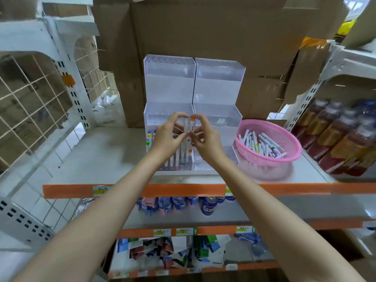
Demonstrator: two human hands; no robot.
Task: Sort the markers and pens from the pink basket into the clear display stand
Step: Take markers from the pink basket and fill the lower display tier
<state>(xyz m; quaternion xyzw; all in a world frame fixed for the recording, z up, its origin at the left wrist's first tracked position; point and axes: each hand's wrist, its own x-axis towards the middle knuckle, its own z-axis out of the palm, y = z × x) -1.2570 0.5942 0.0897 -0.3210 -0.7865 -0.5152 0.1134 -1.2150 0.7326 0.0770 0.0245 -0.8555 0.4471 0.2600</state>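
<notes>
A clear tiered display stand (218, 86) stands at the middle of the shelf. Several white markers (177, 157) with coloured caps stand upright in its lowest left tier. My left hand (167, 137) and my right hand (205, 139) meet in front of the middle tier. Between them they hold white markers (188, 124) upright, one with an orange cap. Each hand has its fingers curled round these markers. The pink basket (284, 139) sits to the right of the stand, holding several loose markers (262, 144).
Large cardboard boxes (203, 27) stand behind the stand. Bottles in dark packs (341, 139) fill the shelf to the right of the basket. A wire grid panel (30, 102) is at the left. Cans and packets lie on the shelves below the orange edge strip (173, 189).
</notes>
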